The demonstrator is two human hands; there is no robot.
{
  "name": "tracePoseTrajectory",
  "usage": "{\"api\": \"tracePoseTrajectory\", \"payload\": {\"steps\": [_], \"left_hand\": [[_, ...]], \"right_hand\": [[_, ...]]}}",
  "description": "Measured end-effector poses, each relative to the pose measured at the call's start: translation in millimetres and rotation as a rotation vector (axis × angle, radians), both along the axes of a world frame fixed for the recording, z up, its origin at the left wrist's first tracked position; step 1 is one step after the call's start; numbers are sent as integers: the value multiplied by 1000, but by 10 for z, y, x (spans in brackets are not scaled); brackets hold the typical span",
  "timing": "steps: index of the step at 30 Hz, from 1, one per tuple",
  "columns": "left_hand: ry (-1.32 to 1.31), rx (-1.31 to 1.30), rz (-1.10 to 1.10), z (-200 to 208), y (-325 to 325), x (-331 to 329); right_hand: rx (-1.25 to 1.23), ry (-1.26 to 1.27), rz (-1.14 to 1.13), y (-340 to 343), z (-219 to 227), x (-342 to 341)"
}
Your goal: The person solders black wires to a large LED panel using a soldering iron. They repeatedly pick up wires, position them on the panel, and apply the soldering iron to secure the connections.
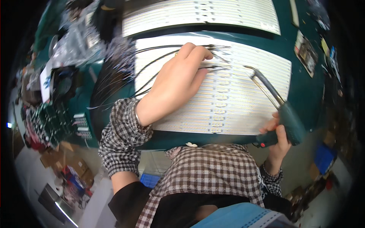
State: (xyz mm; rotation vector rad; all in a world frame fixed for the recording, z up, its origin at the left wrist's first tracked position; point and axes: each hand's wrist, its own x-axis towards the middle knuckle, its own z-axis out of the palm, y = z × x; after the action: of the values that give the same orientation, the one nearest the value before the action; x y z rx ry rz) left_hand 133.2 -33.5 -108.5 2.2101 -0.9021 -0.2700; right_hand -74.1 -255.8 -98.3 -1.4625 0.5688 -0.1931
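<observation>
My right hand is wrapped round the dark green grip of a soldering gun. Its metal barrel slants up to the left, with a thin feed tube alongside, and the bent tip hovers over a white panel of narrow light strips. Above the panel's upper middle, my left hand has thumb and fingers closed round a black cable. The stripped wire ends point right, toward the row of small pads. More black cables lie across the panel beside and beneath this hand.
A second strip panel lies beyond the first on the green mat. To the left are a bundle of wires, clear plastic bags and stacked green circuit boards. A small packet sits at the far right.
</observation>
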Motion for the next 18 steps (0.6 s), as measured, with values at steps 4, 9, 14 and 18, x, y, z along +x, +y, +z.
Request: {"api": "tracePoseTrajectory", "payload": {"steps": [4,9,14,18], "left_hand": [[-162,39,133,12,551,104],[-283,8,455,-17,1216,19],[-249,9,587,-83,1598,15],[-371,53,530,-240,1606,134]], "right_hand": [[54,-80,-19,19,-11,-10],[59,-126,-20,25,-54,-64],[17,-91,62,11,-66,-64],[25,-105,76,1,-54,-68]]}}
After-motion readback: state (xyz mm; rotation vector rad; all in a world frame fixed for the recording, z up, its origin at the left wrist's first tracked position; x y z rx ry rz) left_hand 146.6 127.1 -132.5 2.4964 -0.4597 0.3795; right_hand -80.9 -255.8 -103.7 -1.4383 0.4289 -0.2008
